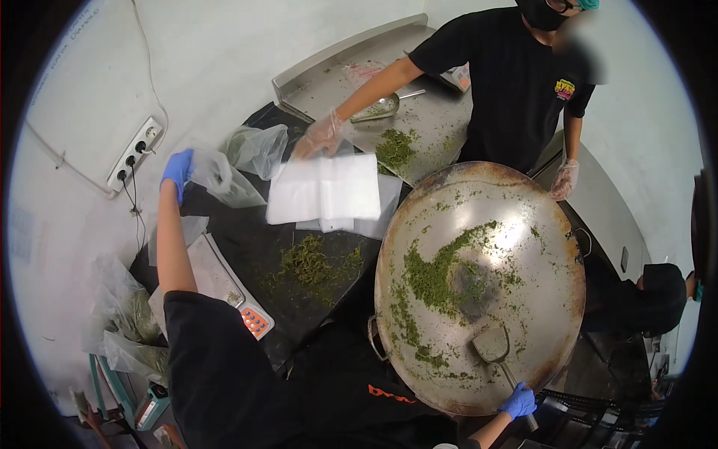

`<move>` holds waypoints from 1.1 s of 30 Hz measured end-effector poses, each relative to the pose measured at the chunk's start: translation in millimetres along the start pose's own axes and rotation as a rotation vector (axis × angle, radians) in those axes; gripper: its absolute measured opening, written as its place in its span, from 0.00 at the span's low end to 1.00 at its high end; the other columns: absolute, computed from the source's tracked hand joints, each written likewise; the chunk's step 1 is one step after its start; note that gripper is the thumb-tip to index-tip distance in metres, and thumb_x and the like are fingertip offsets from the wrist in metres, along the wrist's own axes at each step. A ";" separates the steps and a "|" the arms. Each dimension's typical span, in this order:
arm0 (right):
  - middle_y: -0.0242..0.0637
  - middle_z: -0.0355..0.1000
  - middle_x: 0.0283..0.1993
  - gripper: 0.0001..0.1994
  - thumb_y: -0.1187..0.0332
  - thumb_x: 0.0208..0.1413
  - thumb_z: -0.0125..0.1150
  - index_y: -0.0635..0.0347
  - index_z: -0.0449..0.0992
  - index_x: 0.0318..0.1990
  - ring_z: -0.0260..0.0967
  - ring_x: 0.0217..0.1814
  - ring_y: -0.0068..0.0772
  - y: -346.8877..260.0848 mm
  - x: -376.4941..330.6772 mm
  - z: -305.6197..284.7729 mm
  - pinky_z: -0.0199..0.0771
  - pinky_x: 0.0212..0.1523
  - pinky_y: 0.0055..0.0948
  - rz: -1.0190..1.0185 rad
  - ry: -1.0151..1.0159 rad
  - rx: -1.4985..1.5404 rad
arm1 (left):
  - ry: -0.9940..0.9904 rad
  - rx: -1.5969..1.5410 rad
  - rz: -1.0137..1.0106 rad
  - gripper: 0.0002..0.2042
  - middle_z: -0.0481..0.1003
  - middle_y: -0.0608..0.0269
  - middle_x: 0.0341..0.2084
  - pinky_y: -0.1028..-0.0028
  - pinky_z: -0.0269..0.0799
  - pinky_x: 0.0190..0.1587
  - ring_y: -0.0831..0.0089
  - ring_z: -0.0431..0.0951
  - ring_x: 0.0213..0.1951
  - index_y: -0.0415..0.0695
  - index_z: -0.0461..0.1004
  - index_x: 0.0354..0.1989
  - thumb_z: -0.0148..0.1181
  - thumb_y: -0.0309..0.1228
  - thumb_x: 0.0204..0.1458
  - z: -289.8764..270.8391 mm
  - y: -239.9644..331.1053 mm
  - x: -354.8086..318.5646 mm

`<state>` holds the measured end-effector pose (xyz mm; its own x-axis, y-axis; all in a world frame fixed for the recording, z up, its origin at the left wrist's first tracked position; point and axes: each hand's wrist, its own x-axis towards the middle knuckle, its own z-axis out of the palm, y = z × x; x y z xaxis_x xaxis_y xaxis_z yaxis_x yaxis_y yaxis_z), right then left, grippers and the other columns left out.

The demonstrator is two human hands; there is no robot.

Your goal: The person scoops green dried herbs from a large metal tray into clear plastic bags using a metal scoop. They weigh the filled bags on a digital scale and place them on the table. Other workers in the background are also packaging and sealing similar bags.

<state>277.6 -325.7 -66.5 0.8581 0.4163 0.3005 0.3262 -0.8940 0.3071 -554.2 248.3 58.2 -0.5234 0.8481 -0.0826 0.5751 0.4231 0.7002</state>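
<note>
My left hand (178, 170), in a blue glove, is closed on the edge of a clear plastic bag (230, 185) over the dark table at the left. Low on the right, my right hand (518, 402), also gloved in blue, grips the handle of a metal spatula (492, 344). The spatula's blade rests inside a big round metal pan (553, 224). Chopped green leaves (441, 280) lie scattered over the pan's bowl, thickest near its middle. A co-worker's clear-gloved hand (320, 136) is at a stack of white sheets (324, 188) beyond the table's middle.
A digital scale (238, 288) stands under my left arm, beside loose green leaves (313, 262). Filled plastic bags (131, 314) and a green-handled device (152, 404) are at the far left. A metal scoop (378, 109) lies on the steel counter (318, 82). Another person (636, 299) is at the right.
</note>
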 end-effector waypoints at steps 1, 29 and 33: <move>0.43 0.72 0.20 0.20 0.47 0.46 0.52 0.55 0.77 0.19 0.68 0.22 0.44 -3.7 1.8 2.3 0.61 0.28 0.38 -0.001 -0.012 0.008 | 0.092 -0.078 0.016 0.18 0.67 0.62 0.11 0.70 0.57 0.16 0.72 0.64 0.12 0.41 0.68 0.17 0.45 0.41 0.51 -11.3 -6.8 11.7; 0.45 0.70 0.19 0.23 0.46 0.47 0.49 0.56 0.77 0.19 0.68 0.19 0.46 -4.7 -1.6 17.0 0.61 0.22 0.39 -0.006 -0.095 -0.008 | 0.175 0.315 0.199 0.42 0.49 0.43 0.58 0.61 0.40 0.62 0.47 0.44 0.61 0.35 0.45 0.60 0.58 0.49 0.43 245.0 -65.0 -343.5; 0.45 0.70 0.19 0.23 0.46 0.47 0.49 0.56 0.78 0.19 0.69 0.20 0.45 -7.9 1.6 10.0 0.62 0.22 0.39 -0.033 -0.103 -0.021 | 0.180 0.149 0.328 0.41 0.49 0.44 0.58 0.62 0.41 0.62 0.51 0.46 0.61 0.36 0.45 0.60 0.58 0.47 0.44 258.8 -60.5 -327.1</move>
<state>280.4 -319.7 -77.4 0.8838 0.4249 0.1958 0.3473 -0.8763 0.3340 -255.0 27.9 -140.6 -0.3911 0.8819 0.2631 0.8080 0.1922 0.5570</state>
